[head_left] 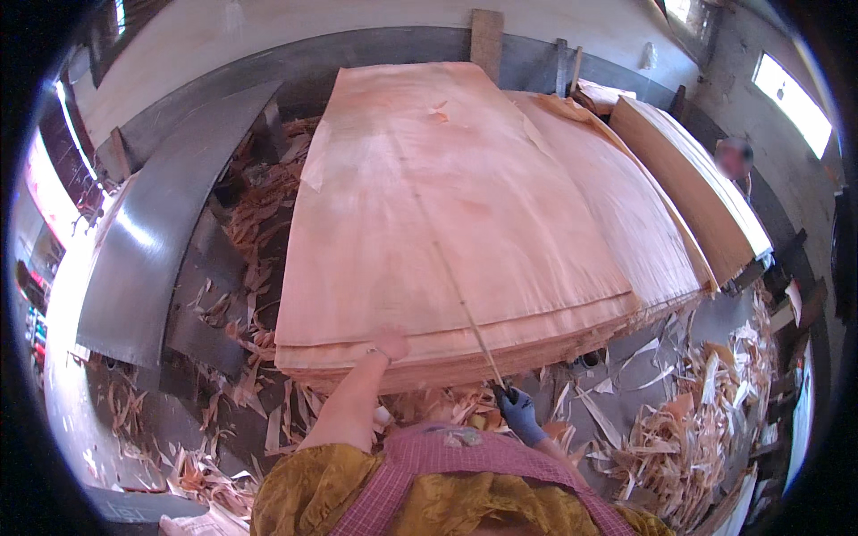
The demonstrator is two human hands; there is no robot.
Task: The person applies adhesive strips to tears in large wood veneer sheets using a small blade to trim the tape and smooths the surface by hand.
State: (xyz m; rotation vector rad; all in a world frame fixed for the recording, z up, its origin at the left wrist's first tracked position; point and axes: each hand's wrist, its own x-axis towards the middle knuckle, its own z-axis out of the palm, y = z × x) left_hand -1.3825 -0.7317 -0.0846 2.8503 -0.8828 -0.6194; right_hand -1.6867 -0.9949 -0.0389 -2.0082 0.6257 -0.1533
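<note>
A tall stack of wide, pinkish wood veneer sheets (429,214) lies in front of me. At its near edge, my bare left hand (391,344) is over the top sheets, its fingers smeared by motion. My right hand (518,413), in a blue and dark work glove, is closed around the near end of a long thin stick (466,313). From there the stick slants away to the left across the top sheet, its far part faint. A small torn flap (439,114) shows near the far end of that sheet.
More veneer (608,188) adjoins on the right, with another stack (688,188) beyond. A dark metal-topped table (170,223) stands left. Veneer scraps (688,429) heap on the floor at right, others (210,478) at lower left. Another person (735,159) is at the far right.
</note>
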